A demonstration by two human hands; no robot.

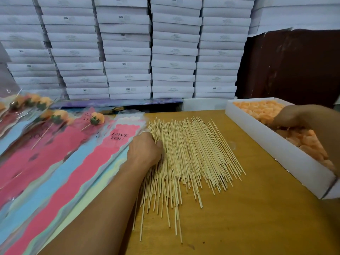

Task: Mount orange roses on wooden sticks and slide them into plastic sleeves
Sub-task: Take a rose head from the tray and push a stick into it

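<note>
Behind my table [257, 218] there was basically a whole wall of flat white boxes [127, 52], stacked in about five columns right up past the top of view. Some had a little "SGS" mark printed on the front edge, the rest of the print was too small to read. More white stacks [294, 13] sat up in the right corner. Below those was a dark reddish-brown panel [290, 67], scuffed in spots; couldn't tell if it was a door or a wall. The tabletop itself was yellowish wood with a few stains. Light was flat and even, kinda dim indoors.
</note>
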